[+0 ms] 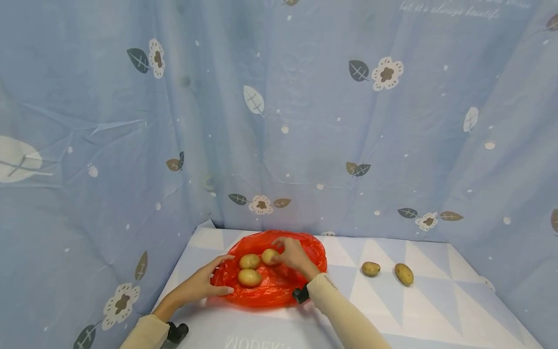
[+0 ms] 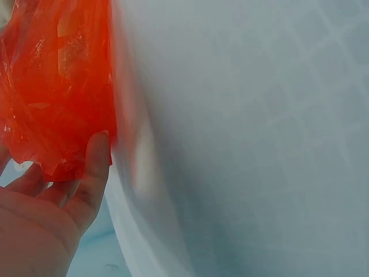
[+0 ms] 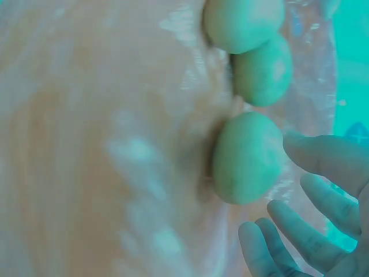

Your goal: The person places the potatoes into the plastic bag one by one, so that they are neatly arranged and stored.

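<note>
Left hand (image 1: 201,283), thumb and fingers wide apart, touches the red bag's (image 1: 279,293) left edge, the right hand (image 1: 291,253) spreads loose fingers beside the rightmost of three potatoes (image 1: 250,278) in it, and two more potatoes (image 1: 404,274) lie rightward, before a blue curtain (image 1: 305,121).

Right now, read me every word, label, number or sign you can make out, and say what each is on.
"but it's always beautiful": curtain, top right, last letters faint.
"MODERN", apparently: tablecloth, front, cut off by the picture's edge.
Curtain, line above: too faint to read.
Right sleeve: small dark marks, too small to read.
</note>
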The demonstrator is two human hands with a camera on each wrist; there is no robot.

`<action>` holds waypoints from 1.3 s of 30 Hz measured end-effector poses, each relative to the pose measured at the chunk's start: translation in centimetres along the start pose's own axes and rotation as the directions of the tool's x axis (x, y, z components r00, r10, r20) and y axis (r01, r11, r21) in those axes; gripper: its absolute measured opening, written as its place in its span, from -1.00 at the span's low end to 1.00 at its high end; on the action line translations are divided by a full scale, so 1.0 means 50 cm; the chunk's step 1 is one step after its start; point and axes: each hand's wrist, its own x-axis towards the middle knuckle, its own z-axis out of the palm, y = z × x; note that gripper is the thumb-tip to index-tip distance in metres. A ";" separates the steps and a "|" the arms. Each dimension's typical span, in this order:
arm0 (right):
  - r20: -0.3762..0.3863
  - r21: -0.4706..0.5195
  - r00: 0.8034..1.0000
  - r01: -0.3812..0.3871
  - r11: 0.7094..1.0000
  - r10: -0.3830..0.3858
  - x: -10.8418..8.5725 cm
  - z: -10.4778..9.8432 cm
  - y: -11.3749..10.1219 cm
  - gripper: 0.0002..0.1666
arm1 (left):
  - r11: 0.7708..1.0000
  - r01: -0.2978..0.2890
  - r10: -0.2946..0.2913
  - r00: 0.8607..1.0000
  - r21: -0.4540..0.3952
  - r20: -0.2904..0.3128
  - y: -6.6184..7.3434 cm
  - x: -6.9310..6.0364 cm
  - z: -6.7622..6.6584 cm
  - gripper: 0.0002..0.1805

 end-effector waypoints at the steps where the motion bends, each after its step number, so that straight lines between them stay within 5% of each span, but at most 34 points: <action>1: 0.002 0.002 1.000 0.004 1.000 -0.004 -0.002 -0.005 -0.003 -0.55 | 1.000 0.001 -0.001 1.000 -0.005 0.001 0.000 0.000 0.001 -0.07; 7: -0.006 0.010 0.998 0.056 0.998 -0.056 -0.014 -0.039 -0.011 -0.57 | 1.000 0.006 -0.006 1.000 -0.008 -0.003 -0.001 0.002 0.003 -0.06; 17: -0.135 -0.014 0.986 0.096 0.995 -0.097 -0.052 -0.110 0.001 -0.60 | 1.000 -0.025 0.025 1.000 0.000 0.008 -0.004 0.005 -0.004 -0.07; 31: -0.188 -0.034 0.978 0.083 0.996 -0.088 -0.106 -0.167 0.060 -0.58 | 1.000 0.016 -0.016 1.000 -0.007 0.003 -0.003 -0.003 -0.005 -0.05; 39: -0.273 -0.103 0.958 0.059 0.993 -0.086 -0.151 -0.224 0.130 -0.56 | 1.000 0.025 -0.025 1.000 0.005 -0.001 -0.003 0.001 -0.002 -0.06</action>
